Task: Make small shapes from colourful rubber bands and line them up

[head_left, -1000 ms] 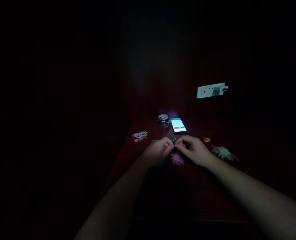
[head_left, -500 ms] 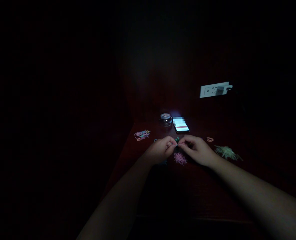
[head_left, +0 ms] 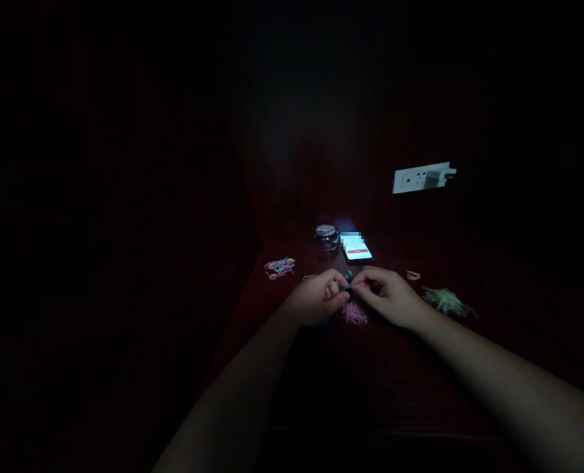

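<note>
Above the dark red table (head_left: 370, 381), my left hand (head_left: 316, 295) and my right hand (head_left: 390, 295) meet at the fingertips. Between them is a small thin bluish rubber band (head_left: 345, 287). My right thumb and forefinger pinch one end, and the other end runs in among my left fingers, which are curled with the thumb a little lower. Just below my fingertips lies a heap of pink rubber bands (head_left: 355, 314). Behind the fingertips a few green bands (head_left: 349, 275) show in part. Some dark blue bands (head_left: 325, 322) are mostly hidden under my left hand.
Mixed coloured bands (head_left: 280, 267) lie at the left. Pale yellow-green bands (head_left: 447, 301) and a few orange ones (head_left: 412, 275) are on the right. A lidded clear jar (head_left: 326, 238) stands by a lit phone (head_left: 357, 247). A socket strip (head_left: 422, 178) with a plug is on the wall.
My left thumb and forefinger have parted slightly, and more of the bluish band shows between the hands. The piles, jar and phone stay in place.
</note>
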